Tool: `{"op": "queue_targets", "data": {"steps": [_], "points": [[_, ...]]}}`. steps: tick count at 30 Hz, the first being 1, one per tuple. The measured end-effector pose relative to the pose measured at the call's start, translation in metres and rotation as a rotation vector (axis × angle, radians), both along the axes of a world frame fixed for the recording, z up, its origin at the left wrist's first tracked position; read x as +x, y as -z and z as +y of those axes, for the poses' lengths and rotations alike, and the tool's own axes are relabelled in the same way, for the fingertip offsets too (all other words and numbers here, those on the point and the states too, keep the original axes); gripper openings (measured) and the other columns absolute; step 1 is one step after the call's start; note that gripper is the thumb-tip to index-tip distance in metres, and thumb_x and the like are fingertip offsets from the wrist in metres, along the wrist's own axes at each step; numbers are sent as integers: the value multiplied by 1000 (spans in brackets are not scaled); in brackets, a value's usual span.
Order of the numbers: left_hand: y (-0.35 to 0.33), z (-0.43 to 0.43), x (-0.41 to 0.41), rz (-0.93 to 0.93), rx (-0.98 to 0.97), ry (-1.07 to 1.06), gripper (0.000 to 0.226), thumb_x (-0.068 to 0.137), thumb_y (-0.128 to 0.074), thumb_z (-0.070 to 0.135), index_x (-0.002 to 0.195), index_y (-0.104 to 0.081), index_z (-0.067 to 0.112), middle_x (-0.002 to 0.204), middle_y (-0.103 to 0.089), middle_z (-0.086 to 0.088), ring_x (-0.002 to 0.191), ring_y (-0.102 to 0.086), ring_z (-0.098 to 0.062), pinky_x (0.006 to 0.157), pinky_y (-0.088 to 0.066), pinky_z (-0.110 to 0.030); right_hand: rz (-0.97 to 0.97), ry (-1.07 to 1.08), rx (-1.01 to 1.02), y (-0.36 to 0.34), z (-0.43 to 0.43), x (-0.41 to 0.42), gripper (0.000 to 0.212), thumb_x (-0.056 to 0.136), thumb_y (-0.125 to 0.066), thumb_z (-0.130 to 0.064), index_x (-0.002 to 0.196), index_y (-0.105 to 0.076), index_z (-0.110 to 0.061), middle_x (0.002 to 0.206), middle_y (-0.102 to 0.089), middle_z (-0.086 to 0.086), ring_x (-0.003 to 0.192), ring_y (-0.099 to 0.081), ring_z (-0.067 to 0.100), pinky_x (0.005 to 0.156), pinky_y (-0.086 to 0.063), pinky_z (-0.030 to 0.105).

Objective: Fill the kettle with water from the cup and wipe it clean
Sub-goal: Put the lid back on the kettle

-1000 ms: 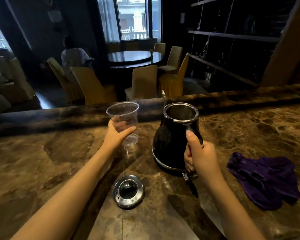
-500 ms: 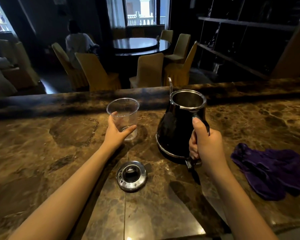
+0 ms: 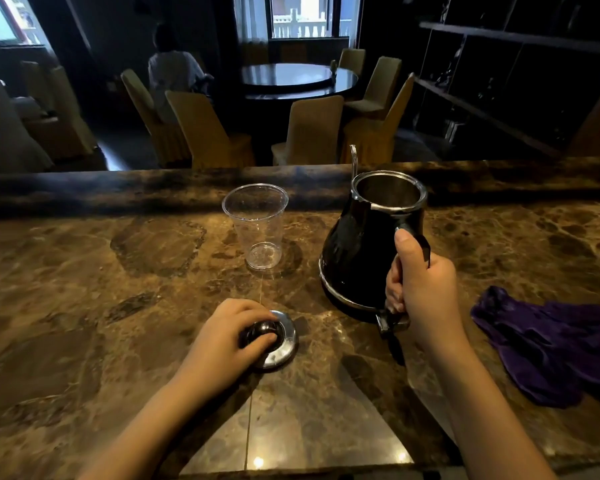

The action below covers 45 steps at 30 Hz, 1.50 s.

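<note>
Dim dining room beyond, with covered chairs (image 3: 312, 133) round a dark round table (image 3: 298, 77) and a seated person (image 3: 174, 71) at far left; up close, a brown marble counter (image 3: 118, 271). Standing upright on it near centre, a clear plastic cup (image 3: 257, 226), apparently empty, untouched by either hand. Just to its right, a black kettle (image 3: 361, 251) with open top, steel rim and thin spout at the far side, base seemingly on the counter, though full contact cannot be told. Wrapped round the kettle's handle at its near right side, the right hand (image 3: 423, 285), fingers curled tight, thumb pressed along the top of the handle. Lying flat on the counter near of the cup and left of the kettle, a round steel lid (image 3: 278, 344) with a dark knob. Resting on that lid, the left hand (image 3: 222, 337), fingers (image 3: 264, 337) closed in a pinch round the knob, lid not visibly raised. At far right, well apart from the kettle, a crumpled purple cloth (image 3: 551, 348) on the counter, untouched.
</note>
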<state>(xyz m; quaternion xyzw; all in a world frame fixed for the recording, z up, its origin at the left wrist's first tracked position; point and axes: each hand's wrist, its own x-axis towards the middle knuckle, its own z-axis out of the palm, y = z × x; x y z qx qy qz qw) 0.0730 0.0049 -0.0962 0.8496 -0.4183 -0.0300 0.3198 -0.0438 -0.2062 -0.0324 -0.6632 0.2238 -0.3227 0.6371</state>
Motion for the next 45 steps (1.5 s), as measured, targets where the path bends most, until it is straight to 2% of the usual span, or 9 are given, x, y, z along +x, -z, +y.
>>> {"op": "queue_targets", "data": {"steps": [7, 10, 13, 17, 24, 28, 32, 36, 45], "points": [[-25, -16, 4, 116, -158, -66, 15, 77, -66, 21, 88, -68, 31, 94, -61, 24, 93, -59, 0, 88, -49, -27, 0, -16, -6, 1, -2, 0, 48, 89, -47, -38, 51, -41, -9, 37, -36, 0, 33, -34, 16, 37, -30, 26], [-83, -40, 5, 184, -420, -83, 19, 82, -59, 19, 97, -65, 28, 96, -65, 15, 88, -64, -2, 79, -51, -24, -9, -13, 21, 2, -2, 1, 48, 89, -49, -38, 50, -41, -12, 37, -36, 0, 33, -34, 16, 36, -29, 24], [-139, -81, 10, -39, -559, -51, 14, 86, -57, 25, 94, -67, 18, 85, -64, 13, 76, -61, 2, 68, -46, -10, -21, -16, 23, 3, -3, 2, 48, 89, -49, -37, 48, -40, -12, 36, -36, -1, 31, -33, 15, 36, -28, 23], [-167, -150, 21, -280, -342, 33, 25, 85, -58, 32, 86, -64, 8, 83, -64, -1, 75, -55, -9, 63, -39, -15, -16, -10, 1, 2, -3, 2, 51, 89, -49, -37, 47, -40, -11, 35, -37, -2, 32, -34, 16, 37, -29, 23], [-146, -192, 22, -309, -131, 129, 29, 85, -59, 30, 86, -62, 1, 90, -63, -15, 85, -56, -26, 77, -44, -38, -9, -1, 17, 2, -4, 2, 50, 89, -50, -36, 49, -40, -9, 33, -36, -5, 31, -34, 15, 36, -28, 24], [-145, -192, 23, -324, -81, 136, 26, 81, -63, 32, 80, -56, 7, 83, -56, -8, 80, -49, -19, 65, -36, -26, 8, -16, 10, 2, -4, 2, 49, 88, -49, -38, 52, -41, -7, 34, -36, -5, 33, -34, 15, 38, -28, 25], [-143, -191, 22, -145, -127, 209, 27, 83, -61, 25, 110, -61, 19, 111, -67, 0, 98, -55, -6, 83, -40, -18, -3, -31, 41, 0, -4, 1, 46, 87, -51, -37, 52, -41, -9, 37, -37, -3, 33, -33, 14, 37, -27, 26], [-137, -191, 17, -148, -165, 181, 27, 89, -52, 28, 113, -62, 20, 112, -67, 2, 87, -52, 2, 70, -39, -6, -17, -39, 39, 0, -5, 0, 44, 87, -52, -36, 50, -42, -13, 37, -38, -4, 32, -34, 11, 37, -28, 24], [-135, -194, 22, -184, -136, 204, 29, 90, -50, 27, 115, -61, 17, 118, -66, -1, 102, -56, -4, 82, -40, -13, -47, -50, 16, 5, -6, 4, 45, 81, -51, -44, 47, -41, -17, 34, -39, -7, 32, -36, 9, 38, -31, 23]]}}
